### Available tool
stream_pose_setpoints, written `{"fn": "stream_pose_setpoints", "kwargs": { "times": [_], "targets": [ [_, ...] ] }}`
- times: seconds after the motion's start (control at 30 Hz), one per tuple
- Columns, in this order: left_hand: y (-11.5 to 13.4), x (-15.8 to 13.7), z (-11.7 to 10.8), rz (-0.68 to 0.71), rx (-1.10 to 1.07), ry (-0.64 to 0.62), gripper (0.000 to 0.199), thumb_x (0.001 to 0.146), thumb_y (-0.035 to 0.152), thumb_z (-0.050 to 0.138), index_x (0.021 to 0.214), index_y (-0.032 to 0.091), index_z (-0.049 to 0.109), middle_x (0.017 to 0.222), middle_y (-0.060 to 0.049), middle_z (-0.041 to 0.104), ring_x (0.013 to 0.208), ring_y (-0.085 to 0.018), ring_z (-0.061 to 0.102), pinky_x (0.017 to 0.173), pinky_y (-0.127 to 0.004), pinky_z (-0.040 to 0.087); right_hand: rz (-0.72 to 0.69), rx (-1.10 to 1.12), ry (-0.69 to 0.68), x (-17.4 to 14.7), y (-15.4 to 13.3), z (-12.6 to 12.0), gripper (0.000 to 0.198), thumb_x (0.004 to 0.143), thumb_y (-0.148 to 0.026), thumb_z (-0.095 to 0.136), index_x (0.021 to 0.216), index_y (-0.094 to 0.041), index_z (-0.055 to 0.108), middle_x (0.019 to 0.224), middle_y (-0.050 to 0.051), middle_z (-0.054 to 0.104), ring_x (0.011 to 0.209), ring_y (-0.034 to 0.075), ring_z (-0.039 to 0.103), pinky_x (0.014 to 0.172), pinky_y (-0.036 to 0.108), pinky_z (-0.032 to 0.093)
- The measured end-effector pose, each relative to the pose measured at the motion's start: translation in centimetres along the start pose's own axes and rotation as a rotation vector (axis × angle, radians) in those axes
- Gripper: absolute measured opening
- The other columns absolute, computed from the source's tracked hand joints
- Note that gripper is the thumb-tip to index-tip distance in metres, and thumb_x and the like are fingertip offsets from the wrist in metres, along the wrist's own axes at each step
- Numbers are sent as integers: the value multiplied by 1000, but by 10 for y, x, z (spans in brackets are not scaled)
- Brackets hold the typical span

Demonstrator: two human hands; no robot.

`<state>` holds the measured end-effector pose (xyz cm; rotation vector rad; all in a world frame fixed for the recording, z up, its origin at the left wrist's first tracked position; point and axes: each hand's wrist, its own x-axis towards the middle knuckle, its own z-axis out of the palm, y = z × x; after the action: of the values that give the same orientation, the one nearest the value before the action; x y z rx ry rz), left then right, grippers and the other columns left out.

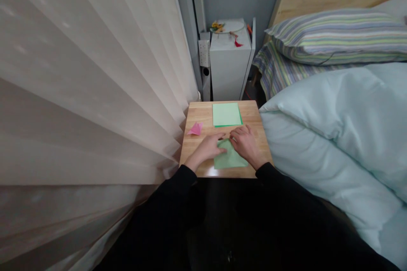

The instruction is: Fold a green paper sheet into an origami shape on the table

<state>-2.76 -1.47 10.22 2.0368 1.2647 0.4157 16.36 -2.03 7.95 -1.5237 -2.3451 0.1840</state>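
Note:
A light green sheet of paper [230, 159] lies on the small wooden table [203, 171] close to its front edge. At the sheet's upper left is my left hand [208, 148], open, its thumb over the paper and apart from the fingers. My right hand [245, 143] has its fingers curled down and closed on the sheet's far edge. The fingertips partly cover that edge, so any fold there is hidden. Farther back rests a stack of green square paper [226, 114]. To the left sits a folded pink paper piece [195, 128].
A pleated curtain [127, 93] hangs along the table's left side. On the right is a bed with a pale blue quilt [333, 114] and a striped pillow [343, 36]. Behind the table stands a white cabinet [229, 67] with small items on top, beside a power strip [204, 53].

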Motion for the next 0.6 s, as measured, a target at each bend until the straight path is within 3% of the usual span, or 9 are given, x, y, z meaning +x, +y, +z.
{"fn": "stream_pose_setpoints", "kwargs": {
  "times": [0.07, 0.17, 0.33, 0.4, 0.5, 0.6],
  "targets": [
    [0, 4, -2, -28, -29, 113, 29, 86, 16, 68, 113, 20, 74, 122, -10, 75, 112, -26, 70, 101, -36, 51, 60, 7, 23, 1, -3, -12, 19, 97, -21, 53, 92, -19, 71, 96, 9, 76, 102, 26, 65, 112, 48, 32],
    [1, 8, -3, -74, -83, 218, 15, 90, 20, 63, 93, 19, 78, 98, -6, 79, 93, -23, 72, 87, -34, 53, 53, 99, 21, 2, -2, -26, 15, 96, -20, 56, 91, -19, 71, 92, 8, 76, 96, 24, 67, 103, 41, 40],
    [2, 9, -6, -203, -190, 397, 30, 88, 33, 68, 63, 16, 67, 63, 0, 66, 61, -16, 59, 62, -27, 46, -2, 406, 76, 2, 11, -38, 15, 86, -17, 65, 100, -20, 72, 111, 8, 75, 110, 26, 66, 101, 41, 47],
    [2, 10, -9, -217, -243, 450, 31, 87, 32, 69, 61, 16, 64, 62, 1, 65, 62, -15, 57, 62, -25, 45, 91, 549, 116, 1, 16, -39, 18, 83, -19, 66, 101, -20, 71, 114, 9, 74, 107, 26, 67, 94, 41, 52],
    [6, 10, -14, -221, -326, 498, 24, 88, 29, 68, 69, 16, 68, 70, -1, 71, 68, -16, 61, 67, -26, 48, 298, 775, 142, 2, 17, -38, 31, 80, -23, 67, 110, -19, 66, 103, 8, 74, 88, 24, 70, 76, 39, 58],
    [13, 9, -15, -179, -390, 505, 10, 85, 25, 72, 83, 16, 74, 86, -5, 78, 79, -19, 68, 79, -31, 53, 368, 980, 198, 4, 13, -36, 47, 77, -25, 69, 122, -19, 57, 94, 5, 73, 80, 22, 71, 72, 38, 59]
  ]
}}
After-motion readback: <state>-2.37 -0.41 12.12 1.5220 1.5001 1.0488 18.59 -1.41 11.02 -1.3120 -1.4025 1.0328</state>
